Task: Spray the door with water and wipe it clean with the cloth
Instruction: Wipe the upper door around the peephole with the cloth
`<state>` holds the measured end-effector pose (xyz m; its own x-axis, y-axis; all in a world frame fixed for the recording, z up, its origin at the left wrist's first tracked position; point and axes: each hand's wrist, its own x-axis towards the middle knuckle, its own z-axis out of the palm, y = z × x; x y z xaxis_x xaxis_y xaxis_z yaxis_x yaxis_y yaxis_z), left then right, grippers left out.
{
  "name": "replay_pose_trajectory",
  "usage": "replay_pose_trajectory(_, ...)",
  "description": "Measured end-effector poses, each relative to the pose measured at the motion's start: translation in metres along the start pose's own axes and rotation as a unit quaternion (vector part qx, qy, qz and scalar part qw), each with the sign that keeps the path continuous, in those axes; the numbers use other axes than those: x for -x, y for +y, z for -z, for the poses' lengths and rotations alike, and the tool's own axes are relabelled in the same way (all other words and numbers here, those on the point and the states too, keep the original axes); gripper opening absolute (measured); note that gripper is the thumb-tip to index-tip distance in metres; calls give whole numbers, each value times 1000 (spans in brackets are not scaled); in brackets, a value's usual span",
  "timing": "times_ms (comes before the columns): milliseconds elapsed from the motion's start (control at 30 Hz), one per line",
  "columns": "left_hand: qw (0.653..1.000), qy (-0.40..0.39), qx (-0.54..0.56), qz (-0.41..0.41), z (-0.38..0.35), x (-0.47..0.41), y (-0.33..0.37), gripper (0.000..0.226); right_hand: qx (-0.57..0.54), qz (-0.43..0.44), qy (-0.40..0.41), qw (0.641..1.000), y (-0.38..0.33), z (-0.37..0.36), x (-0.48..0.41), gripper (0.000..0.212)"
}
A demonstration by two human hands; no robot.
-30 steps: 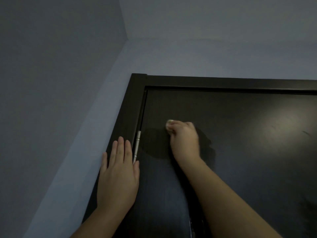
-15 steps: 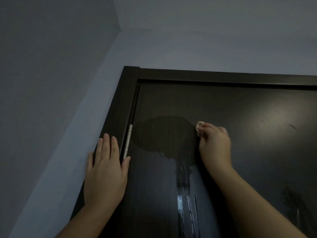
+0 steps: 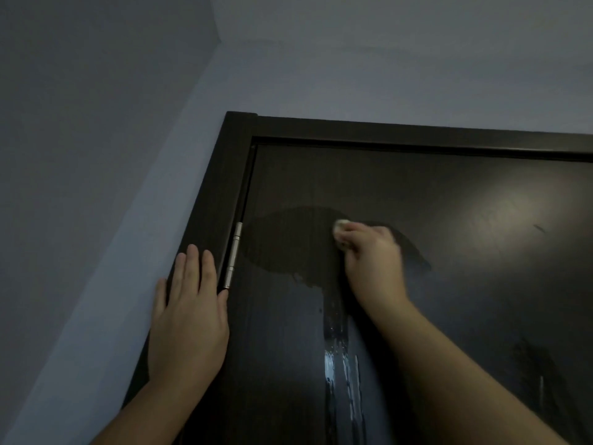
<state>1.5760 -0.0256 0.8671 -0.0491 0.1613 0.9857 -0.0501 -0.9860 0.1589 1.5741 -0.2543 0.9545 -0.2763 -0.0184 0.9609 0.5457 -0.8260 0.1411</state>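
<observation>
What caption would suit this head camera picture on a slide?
Right hand wipes the wet dark door with a small cloth; left hand rests flat on the frame.

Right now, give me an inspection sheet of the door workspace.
Surface: dark door, wet patch near the top hinge side, water streaks running down.
Job's things: pale cloth, bunched against the door; no spray bottle seen.
Clutter: nothing seen.
Hands: right hand grips the cloth; left hand lies flat on the door frame beside the metal hinge.
Cables: nothing seen.
Surroundings: grey-blue walls, dim light.
</observation>
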Motion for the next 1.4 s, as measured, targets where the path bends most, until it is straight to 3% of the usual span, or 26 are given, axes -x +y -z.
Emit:
replay_pose_trajectory(133, 1000, 3, 16, -13, 0, 1, -3, 63, -52, 144, -78, 985, 3, 17, 44, 29)
replay_pose_trajectory(267, 1000, 4, 24, -15, 0, 3, -3, 62, 4, 7, -5, 1000, 40, 41, 39, 31)
replay_pose_trajectory(333, 1000, 5, 26, -14, -2, 4, -3, 61, 10, -38, 8, 999, 27, 27, 33, 32)
replay_pose_trajectory(467, 999, 6, 35, -27, -2, 4, -6, 62, -43, 126, -81, 988, 1, 22, 71, 29)
replay_pose_trajectory(533, 998, 2, 43, -35, -2, 5, -9, 62, -52, 166, -94, 980, 13, 37, 91, 24)
replay_pose_trajectory(700, 999, -1, 42, -32, -2, 6, -10, 59, -9, -3, 17, 1000, 17, 26, 60, 33)
replay_pose_trajectory(767, 999, -1, 39, -32, -2, 5, -10, 59, -33, 14, 6, 999, -14, 7, 55, 34)
replay_pose_trajectory(900, 999, -13, 37, -32, 0, 6, -10, 57, -76, 165, -87, 980, -27, 5, 84, 27)
replay_pose_trajectory(967, 999, -5, 26, -36, -1, 7, -12, 55, -68, 146, -69, 985, -13, 11, 80, 29)
replay_pose_trajectory(1100, 999, 1, 10, -42, -3, 7, -13, 61, -38, 0, 17, 999, -23, -9, 38, 30)
replay_pose_trajectory(1167, 999, 1, 7, -39, -2, 8, -12, 61, -64, 42, -16, 997, -51, -21, 37, 29)
replay_pose_trajectory(1267, 999, -7, 9, -30, 3, 7, -10, 60, -93, 171, -113, 974, -59, -20, 60, 28)
replay_pose_trajectory(1333, 999, -9, 20, -30, 5, 7, -8, 58, -95, 171, -105, 975, -49, -15, 61, 29)
replay_pose_trajectory(1400, 999, -11, 22, -30, 4, 7, -8, 57, -78, 113, -57, 989, -44, -20, 45, 28)
